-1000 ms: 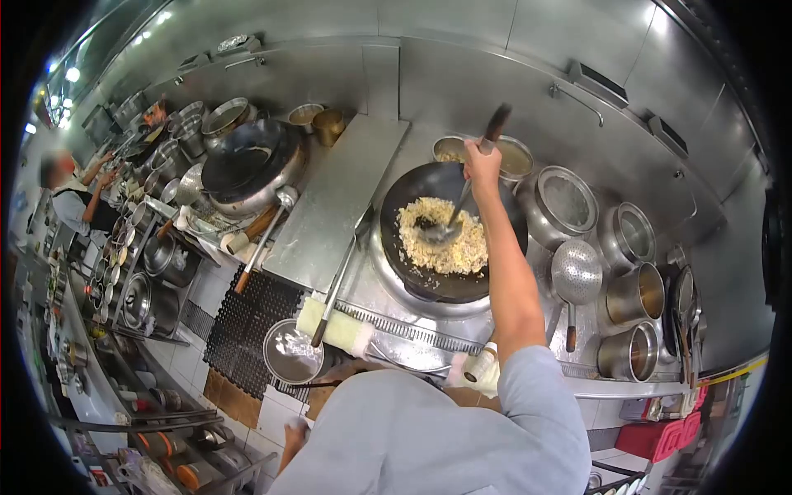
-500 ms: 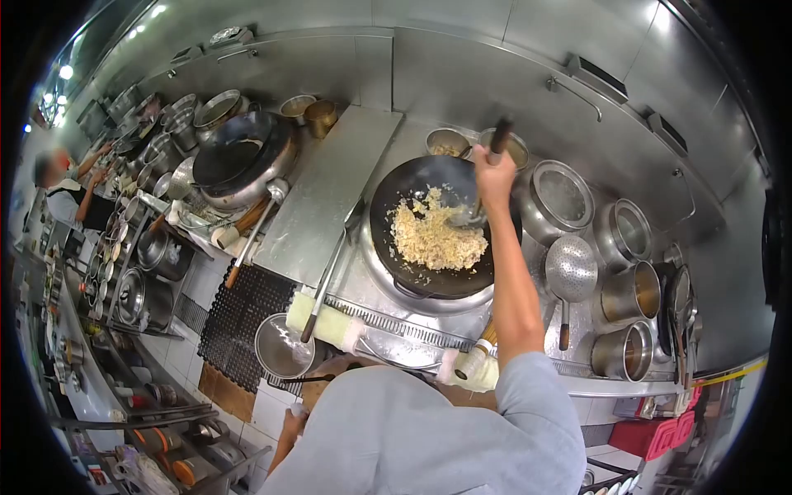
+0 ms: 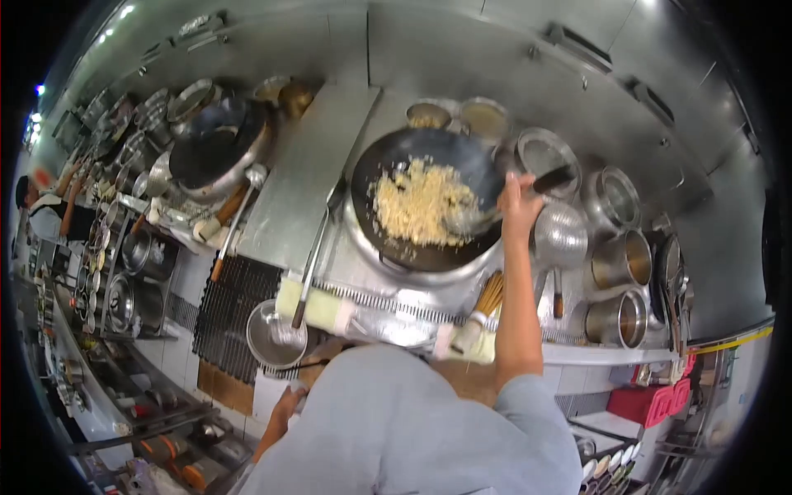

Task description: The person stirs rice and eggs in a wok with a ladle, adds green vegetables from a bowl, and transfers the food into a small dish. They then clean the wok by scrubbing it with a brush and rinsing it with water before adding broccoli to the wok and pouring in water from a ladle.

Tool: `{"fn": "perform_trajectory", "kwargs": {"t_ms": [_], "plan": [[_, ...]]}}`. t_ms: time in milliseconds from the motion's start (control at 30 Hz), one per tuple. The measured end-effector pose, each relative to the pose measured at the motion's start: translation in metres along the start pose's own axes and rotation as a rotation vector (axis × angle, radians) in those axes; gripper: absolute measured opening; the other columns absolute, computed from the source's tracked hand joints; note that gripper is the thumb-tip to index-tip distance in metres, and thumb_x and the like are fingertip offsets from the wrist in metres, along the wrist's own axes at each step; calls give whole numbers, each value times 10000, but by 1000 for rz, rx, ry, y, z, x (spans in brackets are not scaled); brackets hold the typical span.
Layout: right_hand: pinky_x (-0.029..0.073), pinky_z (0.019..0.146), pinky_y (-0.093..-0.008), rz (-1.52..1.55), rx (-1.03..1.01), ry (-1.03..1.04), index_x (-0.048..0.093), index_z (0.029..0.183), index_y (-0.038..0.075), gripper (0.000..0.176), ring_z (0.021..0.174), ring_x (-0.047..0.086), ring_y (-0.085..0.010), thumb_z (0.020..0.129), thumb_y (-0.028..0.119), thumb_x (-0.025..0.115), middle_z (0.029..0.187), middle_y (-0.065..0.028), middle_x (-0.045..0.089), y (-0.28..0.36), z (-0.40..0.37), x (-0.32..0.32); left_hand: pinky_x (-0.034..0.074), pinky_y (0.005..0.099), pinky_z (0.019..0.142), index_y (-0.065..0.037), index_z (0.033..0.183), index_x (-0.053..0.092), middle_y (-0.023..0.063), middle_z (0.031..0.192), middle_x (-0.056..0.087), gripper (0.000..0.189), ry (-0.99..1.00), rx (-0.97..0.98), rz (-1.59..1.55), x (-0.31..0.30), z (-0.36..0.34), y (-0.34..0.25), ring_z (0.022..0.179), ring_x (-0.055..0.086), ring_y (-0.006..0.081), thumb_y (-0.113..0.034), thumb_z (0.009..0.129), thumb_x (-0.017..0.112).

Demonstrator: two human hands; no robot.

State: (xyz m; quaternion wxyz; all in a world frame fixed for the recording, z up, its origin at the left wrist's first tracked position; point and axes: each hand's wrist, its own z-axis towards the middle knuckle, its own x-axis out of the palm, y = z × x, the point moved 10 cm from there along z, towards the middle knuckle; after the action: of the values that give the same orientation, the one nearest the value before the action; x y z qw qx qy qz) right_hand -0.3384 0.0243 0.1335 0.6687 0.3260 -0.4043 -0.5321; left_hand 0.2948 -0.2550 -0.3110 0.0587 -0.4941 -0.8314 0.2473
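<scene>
My right hand (image 3: 518,198) grips the dark handle of a metal ladle (image 3: 466,221), whose head sits in the rice at the right side of the wok. Loose fried rice (image 3: 417,202), pale yellow and white, fills the middle of the black wok (image 3: 474,157). The wok rests on a round steel burner ring. Low at my left side, my left hand (image 3: 285,411) has its fingers curled, with something pale at them that I cannot make out. A metal pot (image 3: 276,351) is just above it.
A perforated skimmer (image 3: 561,235) and several steel pots (image 3: 623,260) stand to the right. Two bowls (image 3: 429,115) sit behind the wok. A long-handled tool (image 3: 318,256) and a bamboo brush (image 3: 478,318) lie in front. Another wok (image 3: 216,148) is left; a co-worker (image 3: 51,216) stands far left.
My right hand has come down and right, and the ladle's handle has swung from upright to pointing right. The rice has shifted in the wok. The whole view has moved slightly.
</scene>
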Motion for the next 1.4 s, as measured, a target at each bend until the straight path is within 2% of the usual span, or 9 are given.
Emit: {"fn": "perform_trajectory", "kwargs": {"t_ms": [67,133,500,800,867,1000,1033,1100,1400], "plan": [[301,391,-248,177,94,84,397,677,81,305,396,372,-81,887,127,613,495,11,409,-9,-2,7,520,337,590,-27,1181,454,128,968,604,463,-19,-33,56,-12,-10,6,783,616,231,-225,796,618],[302,413,-264,218,110,-57,345,675,112,330,403,288,-90,900,113,587,508,20,322,9,-8,9,517,352,642,-3,1179,446,146,967,607,467,-8,95,-24,-17,22,25,823,610,236,-197,792,622],[299,380,-262,345,284,-67,381,672,110,307,382,317,-98,883,123,604,492,20,341,-17,-6,64,507,367,706,12,1136,444,152,972,601,485,-162,282,-181,-39,23,6,823,597,250,-162,750,683],[294,395,-275,473,158,-30,345,660,139,334,387,295,-91,876,126,600,491,36,294,-12,43,109,505,371,722,-6,1142,454,143,971,597,509,-377,262,207,-54,10,-15,832,598,246,-170,735,713],[292,387,-275,484,172,-8,351,658,133,325,377,307,-92,876,118,592,487,32,312,-35,46,121,504,373,728,-19,1165,452,132,975,591,508,-237,436,-267,-48,3,-32,834,596,242,-166,742,692],[310,344,-265,348,269,82,407,693,95,251,351,336,-94,858,78,595,474,10,369,-39,58,144,493,376,794,-37,1252,428,107,1047,590,519,-114,435,-638,-19,-38,-135,934,587,251,-209,814,647],[313,345,-264,364,197,56,408,689,91,255,354,345,-92,859,81,598,476,8,380,-33,58,140,493,376,794,-37,1252,428,107,1047,590,519,-115,440,-647,-13,-39,-162,934,587,251,-209,814,647],[316,347,-262,376,143,45,410,685,87,259,357,353,-91,859,84,602,479,5,391,-37,60,141,491,393,837,-49,1291,423,116,1142,574,531,269,263,-767,38,-42,-194,1015,572,264,-256,850,633],[307,343,-252,-52,197,214,400,674,98,278,364,369,-81,860,88,607,487,19,388,-63,86,176,462,497,874,-98,1304,441,93,1225,545,603,636,211,-751,217,-47,-374,1087,549,255,-538,896,499]]}}
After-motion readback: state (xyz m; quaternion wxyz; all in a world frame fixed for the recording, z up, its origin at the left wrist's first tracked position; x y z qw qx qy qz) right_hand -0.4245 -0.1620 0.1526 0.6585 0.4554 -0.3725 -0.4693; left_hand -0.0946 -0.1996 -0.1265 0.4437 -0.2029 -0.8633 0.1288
